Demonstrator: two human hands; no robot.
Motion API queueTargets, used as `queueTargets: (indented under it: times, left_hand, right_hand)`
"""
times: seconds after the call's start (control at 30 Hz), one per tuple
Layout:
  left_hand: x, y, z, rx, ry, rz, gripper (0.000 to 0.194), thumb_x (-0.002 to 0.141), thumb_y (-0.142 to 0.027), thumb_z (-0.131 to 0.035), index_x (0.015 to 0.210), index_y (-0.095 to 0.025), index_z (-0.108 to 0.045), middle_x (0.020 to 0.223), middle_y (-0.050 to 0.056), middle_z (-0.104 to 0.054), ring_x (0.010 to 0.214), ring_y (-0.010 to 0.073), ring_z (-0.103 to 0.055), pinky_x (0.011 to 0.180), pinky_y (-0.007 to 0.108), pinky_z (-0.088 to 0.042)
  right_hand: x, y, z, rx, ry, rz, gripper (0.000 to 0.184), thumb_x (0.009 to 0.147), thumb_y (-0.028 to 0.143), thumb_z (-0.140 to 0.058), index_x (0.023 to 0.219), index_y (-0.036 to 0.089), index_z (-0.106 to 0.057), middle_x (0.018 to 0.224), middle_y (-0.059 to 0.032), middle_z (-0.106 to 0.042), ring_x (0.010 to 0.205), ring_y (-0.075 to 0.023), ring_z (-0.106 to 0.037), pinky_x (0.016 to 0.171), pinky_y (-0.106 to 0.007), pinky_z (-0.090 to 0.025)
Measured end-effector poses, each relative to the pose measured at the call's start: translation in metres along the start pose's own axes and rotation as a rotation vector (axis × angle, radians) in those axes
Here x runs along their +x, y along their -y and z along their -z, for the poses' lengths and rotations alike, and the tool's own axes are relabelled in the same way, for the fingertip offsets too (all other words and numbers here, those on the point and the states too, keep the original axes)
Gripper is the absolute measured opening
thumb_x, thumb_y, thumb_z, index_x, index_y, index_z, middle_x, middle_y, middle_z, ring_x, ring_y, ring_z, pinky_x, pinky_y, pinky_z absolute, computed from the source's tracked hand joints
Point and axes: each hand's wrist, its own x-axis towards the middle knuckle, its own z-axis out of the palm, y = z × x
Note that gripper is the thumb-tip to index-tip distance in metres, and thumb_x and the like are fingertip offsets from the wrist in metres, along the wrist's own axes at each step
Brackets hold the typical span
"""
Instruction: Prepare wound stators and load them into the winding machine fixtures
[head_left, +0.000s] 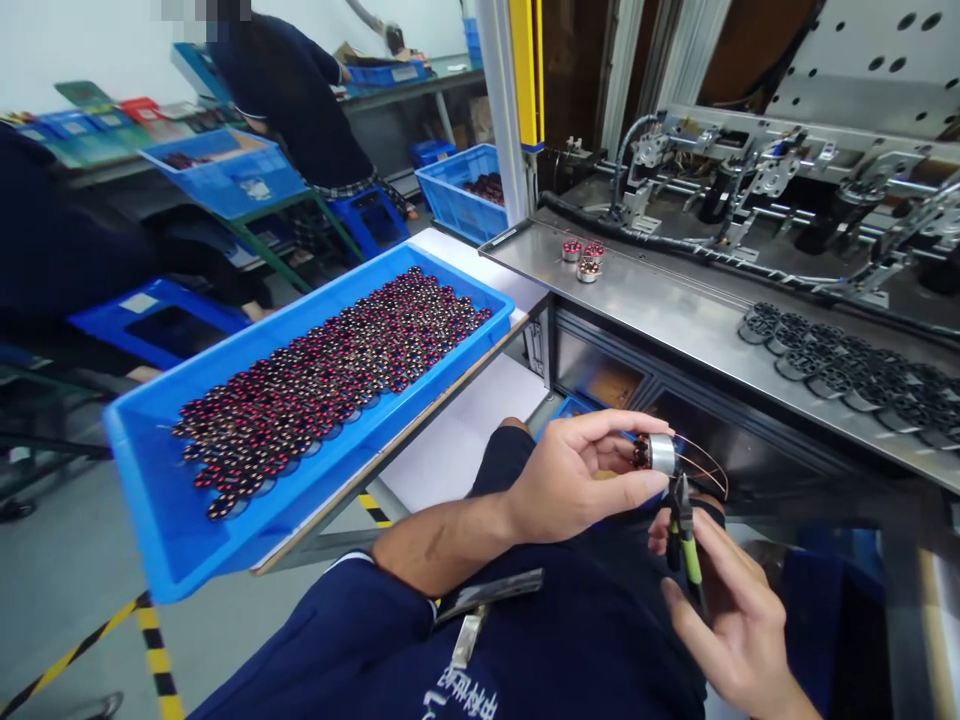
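Observation:
My left hand grips a motor stator with a silvery metal rim, held between thumb and fingers above my lap. Thin copper wires curve out from its right side. In my right hand is a pair of cutting pliers with green and black handles. The pliers' jaws point up, close to the stator's lower right edge; whether they touch a wire is too small to tell.
A blue tray full of wound stators stands on a table at my left. Along the metal bench lie three red-and-silver stators and several dark round parts, before a machine. A seated co-worker is at the back left.

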Motion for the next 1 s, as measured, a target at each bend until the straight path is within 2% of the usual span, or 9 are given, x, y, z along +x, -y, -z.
queueTargets:
  times: [0.17, 0.37, 0.43, 0.5, 0.57, 0.63, 0.77, 0.87, 1.0]
  left_hand:
    - [0.0014, 0.0024, 0.0036, -0.008, 0.008, 0.003, 0.039, 0.077, -0.019, -0.081, 0.114, -0.014, -0.07, 0.11, 0.012, -0.075, 0.093, 0.0172, -0.074, 0.087, 0.027, -0.06]
    - [0.006, 0.0071, 0.0074, -0.029, 0.055, -0.069, 0.036, 0.078, -0.017, -0.081, 0.113, -0.016, -0.07, 0.109, 0.01, -0.075, 0.095, 0.0154, -0.073, 0.088, 0.026, -0.059]
    - [0.0071, 0.0072, 0.0075, -0.013, 0.059, -0.118, 0.033, 0.079, -0.019, -0.079, 0.111, -0.016, -0.071, 0.109, 0.01, -0.074, 0.099, 0.0173, -0.072, 0.088, 0.027, -0.059]
    - [0.0077, 0.007, 0.0069, 0.026, 0.044, -0.171, 0.027, 0.082, -0.021, -0.077, 0.108, -0.016, -0.072, 0.111, 0.011, -0.074, 0.103, 0.0195, -0.071, 0.089, 0.029, -0.059]
    - [0.0077, 0.0069, 0.0063, 0.078, 0.015, -0.218, 0.021, 0.085, -0.023, -0.074, 0.104, -0.017, -0.073, 0.112, 0.011, -0.074, 0.105, 0.0206, -0.07, 0.09, 0.031, -0.059]
    - [0.007, 0.007, 0.0061, 0.116, -0.002, -0.252, 0.017, 0.087, -0.022, -0.071, 0.103, -0.017, -0.073, 0.112, 0.01, -0.074, 0.107, 0.0207, -0.07, 0.093, 0.032, -0.058]
    - [0.0049, 0.0067, 0.0071, 0.141, 0.009, -0.295, 0.017, 0.087, -0.016, -0.069, 0.104, -0.017, -0.073, 0.115, 0.011, -0.073, 0.112, 0.0213, -0.068, 0.095, 0.033, -0.058]
    - [0.0039, 0.0054, 0.0076, 0.167, 0.015, -0.295, 0.018, 0.087, -0.015, -0.07, 0.104, -0.016, -0.073, 0.116, 0.012, -0.072, 0.111, 0.0214, -0.068, 0.089, 0.03, -0.06]
    - [0.0034, 0.0038, 0.0073, 0.221, 0.008, -0.293, 0.017, 0.086, -0.017, -0.071, 0.102, -0.015, -0.074, 0.115, 0.014, -0.073, 0.107, 0.0217, -0.07, 0.081, 0.027, -0.061]
  right_hand:
    - [0.0031, 0.0038, 0.0018, -0.044, -0.001, 0.02, 0.068, 0.085, 0.004, -0.058, 0.149, 0.027, -0.047, 0.107, -0.0064, -0.07, 0.083, -0.0166, -0.069, 0.076, -0.027, -0.06]
    - [-0.0024, 0.0015, 0.0012, -0.06, -0.017, -0.035, 0.065, 0.088, 0.005, -0.056, 0.148, 0.028, -0.048, 0.103, -0.0048, -0.071, 0.08, -0.0152, -0.071, 0.073, -0.025, -0.062]
    - [-0.0032, 0.0001, 0.0005, -0.077, -0.018, -0.034, 0.065, 0.089, 0.006, -0.056, 0.149, 0.028, -0.045, 0.109, -0.0058, -0.07, 0.084, -0.0159, -0.072, 0.077, -0.025, -0.063]
    - [-0.0027, -0.0011, -0.0002, -0.131, -0.013, -0.006, 0.066, 0.088, 0.008, -0.056, 0.15, 0.028, -0.044, 0.121, -0.0078, -0.068, 0.1, -0.0199, -0.072, 0.088, -0.029, -0.062]
    - [-0.0017, -0.0021, -0.0008, -0.185, -0.015, 0.019, 0.067, 0.088, 0.009, -0.057, 0.151, 0.028, -0.044, 0.13, -0.0082, -0.065, 0.116, -0.0234, -0.068, 0.098, -0.033, -0.058]
    - [-0.0006, -0.003, -0.0016, -0.208, -0.02, 0.035, 0.068, 0.088, 0.01, -0.057, 0.151, 0.028, -0.043, 0.134, -0.0074, -0.063, 0.123, -0.0238, -0.064, 0.103, -0.035, -0.056]
    - [0.0008, -0.0042, -0.0027, -0.224, -0.027, 0.05, 0.069, 0.087, 0.01, -0.058, 0.152, 0.029, -0.042, 0.134, -0.0061, -0.064, 0.124, -0.023, -0.064, 0.105, -0.034, -0.054]
    - [0.0025, -0.0038, -0.0021, -0.228, -0.035, 0.056, 0.07, 0.087, 0.009, -0.059, 0.152, 0.029, -0.043, 0.134, -0.0061, -0.065, 0.124, -0.0239, -0.064, 0.105, -0.036, -0.054]
    - [0.0039, -0.0026, -0.0001, -0.178, -0.028, 0.054, 0.072, 0.085, 0.007, -0.059, 0.151, 0.029, -0.044, 0.125, -0.0076, -0.068, 0.112, -0.0252, -0.07, 0.096, -0.037, -0.06]
